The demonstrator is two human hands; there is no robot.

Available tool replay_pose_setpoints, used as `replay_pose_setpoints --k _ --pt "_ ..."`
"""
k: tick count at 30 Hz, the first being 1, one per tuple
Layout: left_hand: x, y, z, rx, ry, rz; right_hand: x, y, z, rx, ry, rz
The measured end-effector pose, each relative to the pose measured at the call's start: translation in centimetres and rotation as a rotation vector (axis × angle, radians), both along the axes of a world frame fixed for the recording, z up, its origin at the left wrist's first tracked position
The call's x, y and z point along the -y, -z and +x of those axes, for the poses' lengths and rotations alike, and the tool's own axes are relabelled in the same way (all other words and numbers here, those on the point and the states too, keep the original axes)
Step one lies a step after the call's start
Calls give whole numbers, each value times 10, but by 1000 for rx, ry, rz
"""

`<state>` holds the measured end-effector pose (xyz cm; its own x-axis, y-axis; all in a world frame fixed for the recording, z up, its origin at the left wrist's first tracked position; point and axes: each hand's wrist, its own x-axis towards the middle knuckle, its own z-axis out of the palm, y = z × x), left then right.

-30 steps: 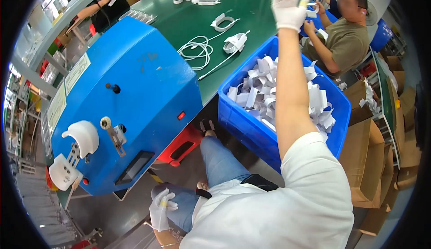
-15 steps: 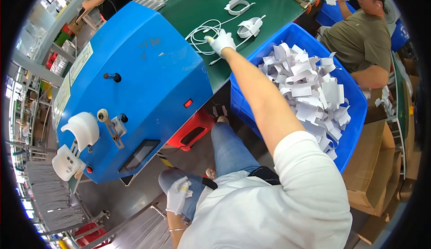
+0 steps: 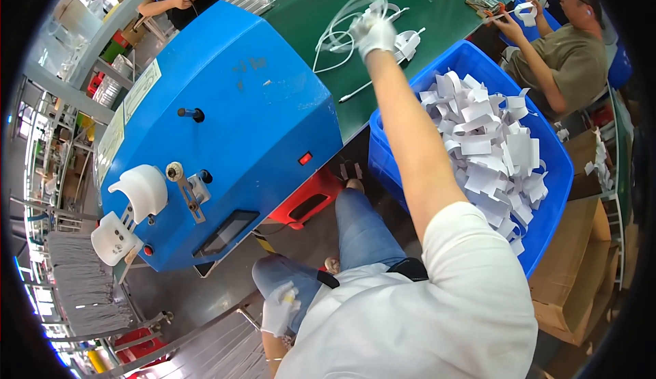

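Note:
My right hand (image 3: 376, 33), in a white glove, reaches over the green table and is smeared by motion. Its fingers are closed on a white cable (image 3: 318, 54), whose loose loops rise blurred around the hand. One plug end of the cable lies near the table's front edge. Beside the hand rests a coiled white cable (image 3: 408, 44) with a paper band. My left hand (image 3: 279, 309), also gloved, stays low by my knee with its fingers curled; what is in them, if anything, cannot be made out.
A blue machine (image 3: 225, 99) with a small screen and white cradles stands left. At right is a blue bin (image 3: 557, 181) heaped with white paper strips (image 3: 485, 133), cardboard boxes (image 3: 570, 256) beyond it. A co-worker (image 3: 567, 58) sits far right; another person's hands (image 3: 184, 0) show far left.
My right hand has moved farther over the table and closed on the loose cable, lifting its loops. The seated co-worker has raised a second hand. My left hand stays by my knee.

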<state>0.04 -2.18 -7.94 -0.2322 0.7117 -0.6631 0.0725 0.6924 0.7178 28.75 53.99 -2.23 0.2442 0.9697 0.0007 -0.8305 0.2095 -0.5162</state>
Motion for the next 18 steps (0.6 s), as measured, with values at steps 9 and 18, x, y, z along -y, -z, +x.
replay_pose_setpoints --k 9,18 --pt "-143 -97 57 770 193 599 351 -71 -41 111 -550 281" --pt "-142 -84 74 252 488 153 411 49 -18 182 -1487 21"
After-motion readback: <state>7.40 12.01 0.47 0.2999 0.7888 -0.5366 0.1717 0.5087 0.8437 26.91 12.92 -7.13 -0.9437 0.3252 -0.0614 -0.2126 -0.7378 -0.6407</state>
